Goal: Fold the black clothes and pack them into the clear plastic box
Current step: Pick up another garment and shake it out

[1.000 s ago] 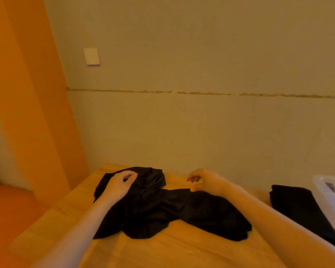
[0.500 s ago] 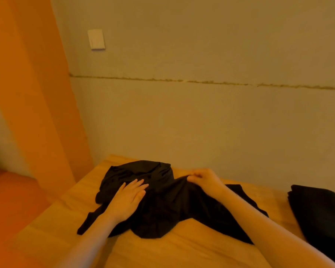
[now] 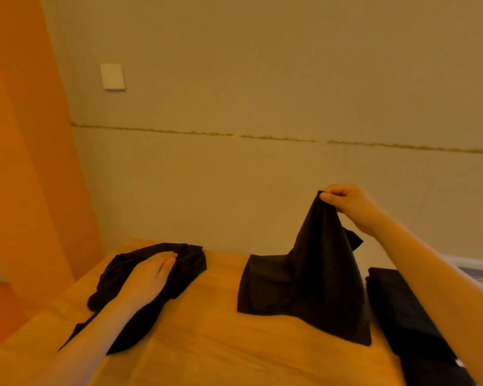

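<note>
My right hand [image 3: 349, 207] pinches the top of a black garment [image 3: 313, 277] and holds it up off the wooden table [image 3: 221, 344]; its lower part still drapes on the wood. My left hand [image 3: 148, 277] lies flat with straight fingers on a second, crumpled black garment [image 3: 179, 263] at the table's left. A folded black garment [image 3: 402, 316] sits at the right, partly behind my right forearm. Only a pale corner of the clear plastic box [image 3: 469, 270] shows at the right edge.
The table stands against a beige wall [image 3: 262, 107] with a white switch plate [image 3: 112, 77]. An orange panel [image 3: 25, 135] rises on the left, beyond the table's left edge. Bare wood lies between the two garments.
The black pile has been split: my right hand has pulled one garment right and upward, away from the other. My left hand stays flat on the piece left behind.
</note>
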### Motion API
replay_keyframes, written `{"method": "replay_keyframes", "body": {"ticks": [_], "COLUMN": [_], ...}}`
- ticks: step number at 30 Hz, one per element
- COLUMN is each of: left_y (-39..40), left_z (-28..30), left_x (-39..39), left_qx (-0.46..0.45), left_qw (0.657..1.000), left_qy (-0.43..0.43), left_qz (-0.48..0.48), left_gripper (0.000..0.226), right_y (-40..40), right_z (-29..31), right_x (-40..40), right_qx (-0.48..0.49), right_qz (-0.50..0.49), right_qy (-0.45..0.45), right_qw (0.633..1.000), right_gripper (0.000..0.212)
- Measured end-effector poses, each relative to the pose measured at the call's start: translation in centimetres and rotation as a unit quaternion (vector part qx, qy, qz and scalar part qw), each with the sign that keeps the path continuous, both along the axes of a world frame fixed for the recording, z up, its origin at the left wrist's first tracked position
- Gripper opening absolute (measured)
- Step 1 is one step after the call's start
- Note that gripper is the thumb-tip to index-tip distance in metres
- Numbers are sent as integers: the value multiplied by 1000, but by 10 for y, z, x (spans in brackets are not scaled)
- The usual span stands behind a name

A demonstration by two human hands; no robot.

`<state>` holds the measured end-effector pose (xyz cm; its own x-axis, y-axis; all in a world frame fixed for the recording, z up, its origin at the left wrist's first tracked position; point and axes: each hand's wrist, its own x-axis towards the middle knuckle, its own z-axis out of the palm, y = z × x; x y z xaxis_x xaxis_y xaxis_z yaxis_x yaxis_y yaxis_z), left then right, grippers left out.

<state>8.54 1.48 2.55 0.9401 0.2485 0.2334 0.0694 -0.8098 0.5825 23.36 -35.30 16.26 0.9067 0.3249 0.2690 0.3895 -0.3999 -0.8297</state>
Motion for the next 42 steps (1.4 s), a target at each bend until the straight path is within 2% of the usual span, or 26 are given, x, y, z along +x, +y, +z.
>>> {"method": "replay_keyframes", "body": {"ticks": [2, 5, 10, 11, 13, 15, 18, 20, 21, 23, 24, 25, 28, 30, 31, 32, 33, 35, 36, 38, 40, 42], "left_y": [-46, -119, -189, -193, -194, -195, -197, -201, -207, -218, -222, -225, -217, -202, -194, -186, -177, -161, -154, -147, -147, -151], "left_z": [42, 96, 137, 140, 141, 137, 144, 156, 164, 178, 183, 188, 201, 203, 202, 199, 195, 187, 186, 189, 198, 212], "left_x": [15, 37, 62, 67, 73, 76, 76, 75, 73, 70, 69, 68, 65, 63, 62, 60, 60, 61, 61, 62, 62, 63], "left_qx": [-46, -160, -255, -278, -284, -302, -414, -437, -427, -370, -340, -316, -287, -249, -209, -175, -161, -217, -281, -396, -423, -386], "left_qw": [997, 972, 937, 929, 920, 913, 869, 851, 852, 868, 876, 883, 900, 910, 916, 919, 921, 919, 910, 884, 880, 899], "left_qy": [-49, -57, 13, 37, 82, 70, 12, -7, -9, -9, -11, -14, -20, 40, 87, 128, 149, 135, 112, 66, 32, 11], "left_qz": [-47, -161, -240, -240, -257, -264, -270, -289, -302, -330, -341, -346, -328, -329, -331, -329, -324, -302, -283, -241, -212, -204], "left_gripper": [35, 32, 63, 60, 38, 19, 18, 19, 18, 16, 15, 13, 6, 13, 14, 11, 8, 11, 14, 18, 19, 19], "right_y": [3, 8, 2, -1, -12, -26, -50, -55, -53, -43, -35, -28, -21, -27, -32, -38, -46, -61, -68, -78, -83, -86], "right_z": [13, 26, 37, 38, 42, 46, 48, 48, 49, 51, 52, 54, 64, 69, 72, 75, 77, 79, 80, 81, 84, 91], "right_x": [-8, -19, -36, -38, -41, -43, -41, -39, -39, -37, -37, -38, -38, -33, -31, -29, -27, -21, -20, -19, -19, -18], "right_qx": [-3, 45, 76, 77, 81, 71, -5, -16, 3, 43, 36, 17, -25, -7, 11, 34, 61, 111, 133, 176, 220, 255], "right_qz": [41, 58, 111, 119, 117, 107, 87, 99, 123, 191, 215, 233, 237, 216, 199, 186, 178, 174, 174, 172, 156, 131], "right_qy": [-4, -12, -10, -11, -15, -14, -3, 15, 29, 87, 108, 122, 127, 111, 104, 96, 91, 85, 87, 88, 79, 77], "right_qw": [999, 997, 991, 990, 990, 992, 996, 995, 992, 977, 970, 965, 963, 970, 974, 977, 978, 975, 972, 965, 960, 955], "right_gripper": [19, 19, 15, 15, 14, 14, 18, 15, 26, 77, 90, 92, 80, 67, 53, 39, 35, 57, 69, 80, 80, 58]}}
